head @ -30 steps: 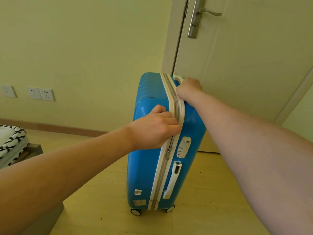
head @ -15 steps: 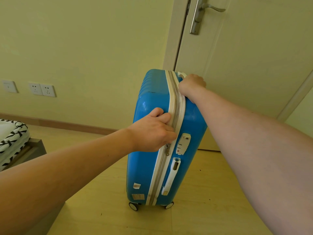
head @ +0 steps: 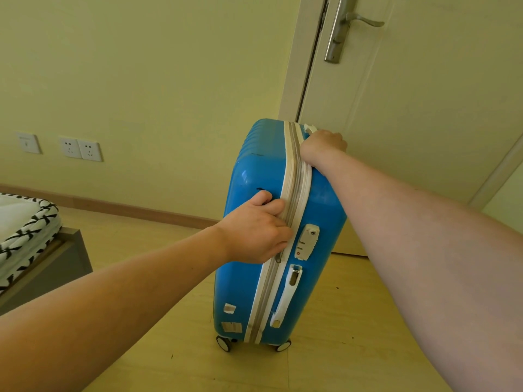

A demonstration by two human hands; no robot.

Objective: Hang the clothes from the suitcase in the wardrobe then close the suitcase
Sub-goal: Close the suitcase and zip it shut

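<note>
**A:** Blue hard-shell suitcase (head: 283, 227) is standing upright on its wheels (head: 225, 343) on the wood floor (head: 339, 349), just in front of the closed door (head: 424, 123). The person's left hand (head: 254, 230) is curling its fingers over the grey zipper seam (head: 294, 176) on the front edge, with the zipper pull (head: 278, 257) poking out right under the palm. The right hand (head: 322, 145) is gripping the top, near the white carry handle (head: 310, 128); can't tell exactly how those fingers are sitting, they're wrapping over the far side.

**B:** What's going wrong from here, you reckon?

**A:** Guessing: the case is leaning a bit and sitting on spinner wheels, so if the left hand is tugging the pull while the right is slacking off, it's rolling away or tipping toward the bed (head: 25, 230). The slider could also be jamming at the corner.

**B:** Anything differing from a second ago?

**A:** The left hand is sitting lower on the seam now, covering more of the pull, and the case is leaning a touch more.
</note>
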